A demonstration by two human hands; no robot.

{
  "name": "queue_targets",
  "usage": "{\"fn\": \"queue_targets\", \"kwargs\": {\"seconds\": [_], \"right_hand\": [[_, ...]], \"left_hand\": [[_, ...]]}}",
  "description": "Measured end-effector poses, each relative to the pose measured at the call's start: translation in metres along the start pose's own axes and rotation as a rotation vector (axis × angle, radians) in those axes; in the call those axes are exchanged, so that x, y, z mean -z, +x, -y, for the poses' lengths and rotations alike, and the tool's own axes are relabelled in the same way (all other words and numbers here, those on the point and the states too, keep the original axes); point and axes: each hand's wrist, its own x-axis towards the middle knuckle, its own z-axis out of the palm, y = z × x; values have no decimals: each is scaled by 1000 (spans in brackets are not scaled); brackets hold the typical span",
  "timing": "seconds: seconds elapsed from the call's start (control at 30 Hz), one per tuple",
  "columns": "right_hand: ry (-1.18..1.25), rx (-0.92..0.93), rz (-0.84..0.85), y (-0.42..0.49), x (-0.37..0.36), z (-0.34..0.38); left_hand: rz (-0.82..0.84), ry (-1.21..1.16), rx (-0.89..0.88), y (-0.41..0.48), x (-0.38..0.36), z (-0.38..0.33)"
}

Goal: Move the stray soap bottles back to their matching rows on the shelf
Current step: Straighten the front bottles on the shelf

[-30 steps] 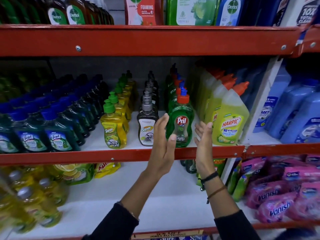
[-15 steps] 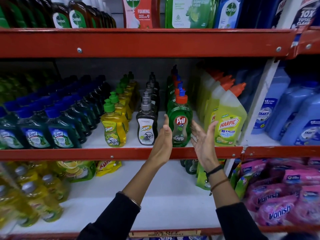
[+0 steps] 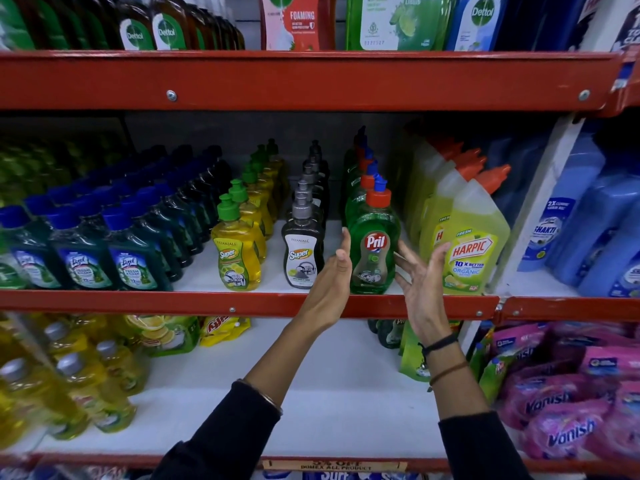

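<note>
Flanking the front Pril bottle (image 3: 374, 251), hands drawn slightly apart.
Left hand (image 3: 334, 284) and right hand (image 3: 424, 282) spread open, grip released; bottle stands in its green row.

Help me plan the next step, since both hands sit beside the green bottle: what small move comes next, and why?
Probably draw both hands back. The green bottle stands upright at the front of its matching row, and the left hand and right hand are open on either side, gripping nothing.

Red shelf (image 3: 263, 303) rail; green Pril bottle (image 3: 373, 251) with an orange-red cap, blue tip; yellow Super bottle (image 3: 237, 254), green cap; charcoal Super bottle (image 3: 302, 251), grey cap; pink Vanish pouches (image 3: 568, 431).
</note>
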Motion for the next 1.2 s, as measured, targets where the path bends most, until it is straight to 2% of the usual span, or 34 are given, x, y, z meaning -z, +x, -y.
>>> {"fn": "queue_targets", "kwargs": {"seconds": [0.27, 0.37, 0.47, 0.53, 0.6, 0.67, 0.77, 0.87, 1.03, 1.2], "right_hand": [[-18, -8, 42, 1, 0, 0], [-27, 28, -79, -1, -5, -6], [-121, 290, -314, -22, -23, -21], [-146, 403, -233, -37, -43, -35], [-133, 380, -18, -43, -63, -47], [-98, 272, 107, -36, -81, -52], [-54, 114, 113, -17, -102, -50], [1, 20, 127, -2, -109, -48], [12, -7, 139, -2, -106, -45], [14, 18, 168, -5, -104, -41]], "left_hand": [[-17, -3, 14, -1, 2, 4], [-65, -31, -15, -7, 4, 6], [-369, -122, -198, -24, 7, 14], [-616, -136, -292, -31, 17, 22], [-695, -136, -261, -30, 33, 29], [-577, -166, -136, -22, 50, 33], [-331, -73, -67, -12, 69, 32], [-183, -29, -30, -10, 81, 31], [-80, 35, -46, -19, 96, 30], [-78, 93, -36, -25, 100, 25]]}}
